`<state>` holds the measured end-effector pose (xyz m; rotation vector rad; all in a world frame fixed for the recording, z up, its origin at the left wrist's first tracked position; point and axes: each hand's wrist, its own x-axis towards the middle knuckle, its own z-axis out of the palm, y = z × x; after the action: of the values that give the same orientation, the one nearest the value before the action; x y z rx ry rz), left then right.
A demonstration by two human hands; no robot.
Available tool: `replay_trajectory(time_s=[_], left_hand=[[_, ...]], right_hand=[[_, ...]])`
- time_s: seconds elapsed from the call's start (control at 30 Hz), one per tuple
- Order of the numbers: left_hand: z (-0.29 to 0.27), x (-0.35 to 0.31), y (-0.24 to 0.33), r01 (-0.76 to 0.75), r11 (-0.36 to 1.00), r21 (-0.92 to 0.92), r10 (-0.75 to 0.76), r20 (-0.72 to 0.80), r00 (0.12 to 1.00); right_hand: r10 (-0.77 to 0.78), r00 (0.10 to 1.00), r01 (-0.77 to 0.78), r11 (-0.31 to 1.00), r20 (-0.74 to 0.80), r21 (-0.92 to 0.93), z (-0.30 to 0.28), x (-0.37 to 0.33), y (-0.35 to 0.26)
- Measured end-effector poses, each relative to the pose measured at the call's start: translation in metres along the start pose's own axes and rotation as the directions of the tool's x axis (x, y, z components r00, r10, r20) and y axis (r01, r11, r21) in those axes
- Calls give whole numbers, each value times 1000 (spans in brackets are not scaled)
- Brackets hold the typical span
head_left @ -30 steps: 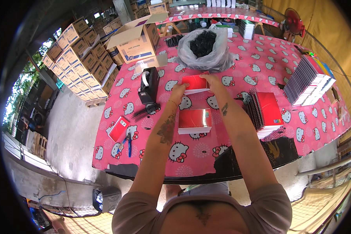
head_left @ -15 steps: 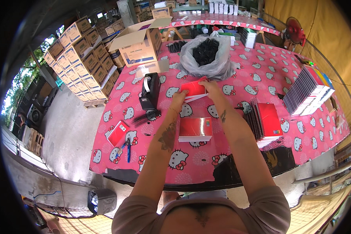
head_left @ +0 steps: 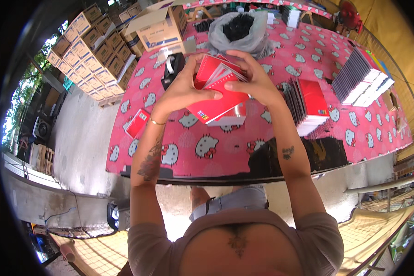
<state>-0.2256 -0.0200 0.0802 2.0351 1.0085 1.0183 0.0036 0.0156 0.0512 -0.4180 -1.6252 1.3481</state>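
Observation:
Both my hands grip a small bunch of red notebooks (head_left: 223, 99), fanned unevenly with white page edges and punched holes showing. My left hand (head_left: 186, 89) is closed on their left side, its thumb lying across the front cover. From the right, my right hand (head_left: 257, 85) clasps them with its thumb on the cover. Partly hidden beneath them, a stack of red notebooks (head_left: 234, 120) sits on the table. Beyond my left hand stands a black tape dispenser (head_left: 167, 73), partly covered by that hand. A single red notebook (head_left: 137, 123) lies left of my left forearm.
Red notebooks with black coils (head_left: 310, 99) are piled right of my right arm, and a taller notebook stack (head_left: 361, 78) stands farther right. A plastic bag of black coils (head_left: 239, 32) and an open carton (head_left: 161, 30) occupy the far side of the pink-covered table (head_left: 207, 147).
Both hands have drawn the red notebooks nearer to me and lifted them. The notebooks are now fanned, with my thumbs over the front cover. My view has tilted downward.

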Motion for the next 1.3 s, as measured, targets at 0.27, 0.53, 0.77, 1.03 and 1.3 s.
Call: replay_trajectory(time_s=[0.27, 0.53, 0.77, 1.03, 1.3], left_hand=[[70, -75, 20, -120, 800, 588, -78, 300, 951], [119, -110, -41, -151, 653, 742, -20, 216, 976], [113, -105, -14, 56, 983, -175, -101, -265, 959], [140, -151, -69, -42, 790, -612, -263, -399, 878], [151, -164, -85, 62, 788, -612, -295, -288, 911]], right_hand=[[121, 992, -129, 950, -49, -283, 29, -145, 58], [217, 970, -242, 899, -107, -366, 48, -184, 126], [296, 873, -141, 915, -389, 379, 73, -190, 110], [51, 968, -128, 943, -245, -306, 39, -174, 68], [156, 946, -217, 955, -283, -201, 50, -188, 110]])
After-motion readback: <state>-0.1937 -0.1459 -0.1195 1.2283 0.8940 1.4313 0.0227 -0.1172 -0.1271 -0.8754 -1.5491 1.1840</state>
